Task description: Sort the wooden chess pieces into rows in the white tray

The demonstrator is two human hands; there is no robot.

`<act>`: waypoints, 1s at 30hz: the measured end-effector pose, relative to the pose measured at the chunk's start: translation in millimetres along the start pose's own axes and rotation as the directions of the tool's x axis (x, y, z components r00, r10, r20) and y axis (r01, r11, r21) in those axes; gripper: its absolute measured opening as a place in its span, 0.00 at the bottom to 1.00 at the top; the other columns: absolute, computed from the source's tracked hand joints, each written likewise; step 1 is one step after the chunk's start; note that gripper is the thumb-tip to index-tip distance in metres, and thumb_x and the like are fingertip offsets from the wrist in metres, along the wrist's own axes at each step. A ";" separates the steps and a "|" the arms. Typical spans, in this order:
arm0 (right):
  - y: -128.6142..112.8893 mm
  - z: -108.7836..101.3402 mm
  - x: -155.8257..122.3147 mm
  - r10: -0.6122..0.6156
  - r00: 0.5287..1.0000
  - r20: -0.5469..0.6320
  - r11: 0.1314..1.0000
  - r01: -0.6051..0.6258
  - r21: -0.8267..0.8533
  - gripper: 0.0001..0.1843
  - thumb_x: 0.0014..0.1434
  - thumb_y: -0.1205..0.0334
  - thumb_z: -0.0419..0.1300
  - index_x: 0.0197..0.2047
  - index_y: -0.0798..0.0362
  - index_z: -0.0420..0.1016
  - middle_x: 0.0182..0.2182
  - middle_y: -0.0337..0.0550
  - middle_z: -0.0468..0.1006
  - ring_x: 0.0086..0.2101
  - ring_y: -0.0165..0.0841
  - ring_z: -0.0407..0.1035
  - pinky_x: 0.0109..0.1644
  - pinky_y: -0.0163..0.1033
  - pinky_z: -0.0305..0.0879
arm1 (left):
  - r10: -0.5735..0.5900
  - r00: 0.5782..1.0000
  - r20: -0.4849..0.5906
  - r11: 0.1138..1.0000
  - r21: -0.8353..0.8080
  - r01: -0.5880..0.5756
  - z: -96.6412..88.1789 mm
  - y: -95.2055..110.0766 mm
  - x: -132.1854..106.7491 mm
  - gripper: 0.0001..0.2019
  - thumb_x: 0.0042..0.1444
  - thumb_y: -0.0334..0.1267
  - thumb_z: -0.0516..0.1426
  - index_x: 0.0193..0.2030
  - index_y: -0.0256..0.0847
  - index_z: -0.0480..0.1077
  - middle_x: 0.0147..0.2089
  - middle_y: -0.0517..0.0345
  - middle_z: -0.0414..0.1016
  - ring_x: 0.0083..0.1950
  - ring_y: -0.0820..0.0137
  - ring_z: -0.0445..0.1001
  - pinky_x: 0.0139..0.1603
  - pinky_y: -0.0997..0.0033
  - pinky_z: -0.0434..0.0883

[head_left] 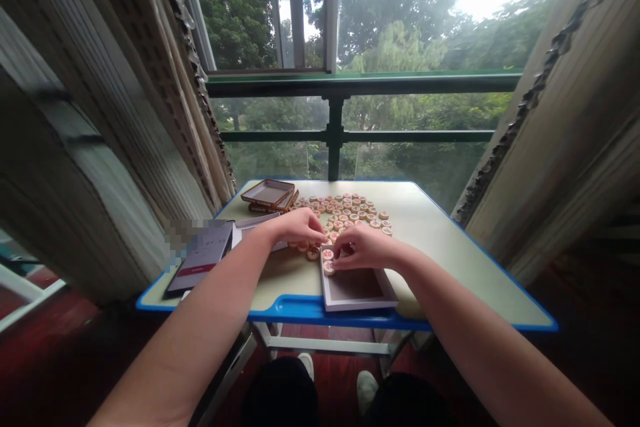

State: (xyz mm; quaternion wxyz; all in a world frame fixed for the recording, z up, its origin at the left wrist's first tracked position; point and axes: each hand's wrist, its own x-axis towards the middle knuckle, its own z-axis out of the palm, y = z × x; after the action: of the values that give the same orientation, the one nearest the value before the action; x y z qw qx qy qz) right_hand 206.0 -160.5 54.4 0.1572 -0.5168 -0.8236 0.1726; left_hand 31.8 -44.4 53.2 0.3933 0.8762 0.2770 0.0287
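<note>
Many round wooden Chinese chess pieces [350,207] with red or dark characters are spread over the middle of the desk. A shallow open box [385,304] with white walls stands at the desk's front edge. Two pieces with red characters show in its far left corner. My right hand [367,245] reaches over the box, thumb and finger closed on the nearer Chinese chess piece [328,267] of these two. Just beyond the box's far left corner, my left hand [304,223] points its fingers down among the loose pieces; its fingertips are pressed together, and what they hold is unclear.
Brown-rimmed box trays [269,192] are stacked at the back left. A pale box part [250,221] lies partly behind my left forearm. A tablet or phone [203,259] leans at the left. The desk [450,267] has a blue edge and stands before a window railing [380,85].
</note>
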 end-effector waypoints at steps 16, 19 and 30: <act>1.5 0.8 2.3 0.014 1.000 -0.015 1.000 -0.014 -0.008 0.17 0.50 0.48 0.61 0.30 0.55 0.77 0.23 0.39 0.71 0.25 0.27 0.60 0.28 0.32 0.51 | 0.042 0.986 -0.158 0.994 0.105 -0.025 -3.4 -0.4 0.1 0.14 0.45 0.43 0.57 0.28 0.33 0.77 0.20 0.57 0.71 0.21 0.75 0.64 0.21 0.77 0.59; 4.4 1.4 4.2 0.015 0.996 -0.082 0.999 -0.018 -0.030 0.15 0.53 0.51 0.59 0.31 0.55 0.77 0.25 0.40 0.72 0.26 0.27 0.61 0.30 0.32 0.52 | 0.074 0.949 -0.305 0.985 0.174 -0.021 -11.7 -4.8 1.5 0.13 0.44 0.40 0.56 0.29 0.33 0.77 0.25 0.56 0.75 0.27 0.72 0.68 0.26 0.76 0.62; 10.2 2.2 5.9 0.104 0.991 -0.084 0.988 -0.113 -0.106 0.13 0.54 0.53 0.58 0.37 0.52 0.78 0.25 0.40 0.74 0.25 0.27 0.62 0.28 0.32 0.52 | -0.053 0.917 -0.395 0.898 0.383 0.217 -15.1 -21.2 3.9 0.11 0.40 0.36 0.58 0.31 0.40 0.78 0.30 0.55 0.78 0.31 0.68 0.71 0.28 0.75 0.61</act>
State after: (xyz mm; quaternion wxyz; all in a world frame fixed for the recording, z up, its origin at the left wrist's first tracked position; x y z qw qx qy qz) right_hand 210.8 -151.2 48.4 0.1509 -0.5752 -0.7957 0.1146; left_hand 21.3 -20.9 48.0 0.1368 0.8964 0.4077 0.1074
